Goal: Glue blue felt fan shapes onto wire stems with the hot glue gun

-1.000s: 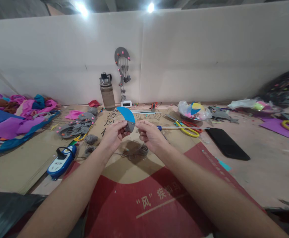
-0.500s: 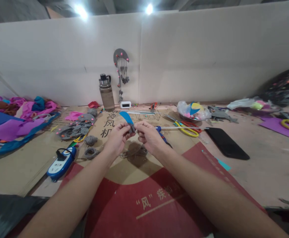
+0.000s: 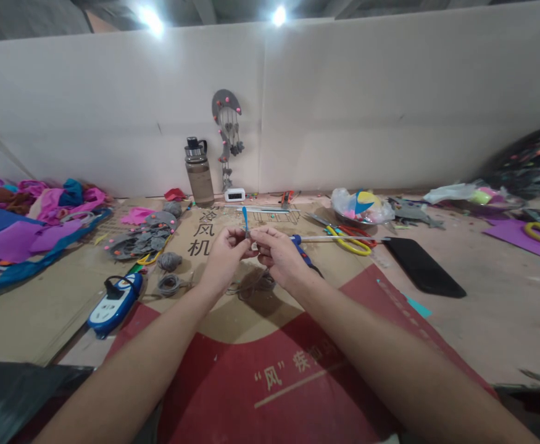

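Over the cardboard, my left hand (image 3: 226, 253) is closed on a thin blue felt piece (image 3: 245, 216), which stands up edge-on with a small grey part at its base. Right beside it, the fingers of my right hand (image 3: 276, 251) are pinched together against that grey part; what lies between these fingertips is too small to make out. Loose grey cord (image 3: 251, 287) lies below both hands. A grey yarn ball (image 3: 170, 261) and a coil of grey cord (image 3: 168, 284) sit left of my left hand. Partly behind my right hand is a blue-handled tool (image 3: 303, 251) with a pale rod.
A power strip (image 3: 115, 305) and grey felt cutouts (image 3: 144, 237) lie left, beyond them colourful felt scraps (image 3: 38, 228). A bottle (image 3: 199, 172) stands at the back. Yellow-handled scissors (image 3: 350, 242), a black phone (image 3: 423, 267) and a plastic-wrapped bundle (image 3: 362, 206) are right.
The blue felt piece has turned from showing its broad face, leaning left, to standing nearly upright and edge-on. My left hand has rotated slightly with it; my right hand has hardly moved.
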Motion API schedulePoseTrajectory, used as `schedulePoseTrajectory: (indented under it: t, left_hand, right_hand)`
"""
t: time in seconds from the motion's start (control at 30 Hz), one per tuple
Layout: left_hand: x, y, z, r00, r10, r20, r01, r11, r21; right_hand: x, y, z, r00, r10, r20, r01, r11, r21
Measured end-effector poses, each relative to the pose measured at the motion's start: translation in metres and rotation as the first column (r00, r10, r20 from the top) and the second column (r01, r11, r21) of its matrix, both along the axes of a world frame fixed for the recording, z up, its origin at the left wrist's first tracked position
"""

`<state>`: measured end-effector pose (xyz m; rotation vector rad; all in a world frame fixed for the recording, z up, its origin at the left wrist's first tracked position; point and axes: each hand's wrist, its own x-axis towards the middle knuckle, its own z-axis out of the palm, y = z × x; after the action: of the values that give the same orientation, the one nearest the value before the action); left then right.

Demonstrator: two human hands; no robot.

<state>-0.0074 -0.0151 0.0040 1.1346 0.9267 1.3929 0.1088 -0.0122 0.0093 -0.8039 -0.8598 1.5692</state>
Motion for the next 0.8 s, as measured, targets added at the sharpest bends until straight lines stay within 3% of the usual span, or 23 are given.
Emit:
schedulePoseTrajectory:
  t: [0.13, 0.23, 0.3, 0.47, 0.6, 0.8]
  left_hand:
    - [-0.0010, 0.0003, 0.0018, 0.998, -0.012, 0.065, 0.013, 1.000, -0.015]
    - [-0.0011, -0.0003, 0.0034, 0.995, -0.031, 0.098, 0.034, 0.999, -0.031]
    - [-0.0010, -0.0014, 0.0043, 0.992, -0.032, 0.121, 0.036, 0.999, -0.029]
    - [-0.0024, -0.0023, 0.0048, 0.988, 0.001, 0.156, 0.000, 1.000, -0.008]
    - [-0.0045, 0.0001, 0.0047, 0.982, 0.017, 0.187, -0.018, 1.000, 0.001]
    - [-0.0062, -0.0002, 0.0081, 0.978, 0.029, 0.206, -0.030, 1.000, 0.004]
  right_hand:
    - [-0.0020, -0.0010, -0.0018, 0.995, -0.039, 0.096, 0.033, 0.997, 0.065]
    - [-0.0032, -0.0006, -0.0042, 0.954, -0.141, 0.264, 0.088, 0.975, 0.204]
    - [-0.0029, -0.0005, -0.0062, 0.899, -0.235, 0.369, 0.095, 0.928, 0.359]
    - [-0.0010, -0.0046, -0.0075, 0.704, -0.483, 0.520, 0.002, 0.734, 0.679]
    - [-0.0005, -0.0082, -0.0054, 0.629, -0.561, 0.539, -0.059, 0.656, 0.752]
    - [0.0013, -0.0062, -0.0068, 0.581, -0.599, 0.551, -0.078, 0.633, 0.770]
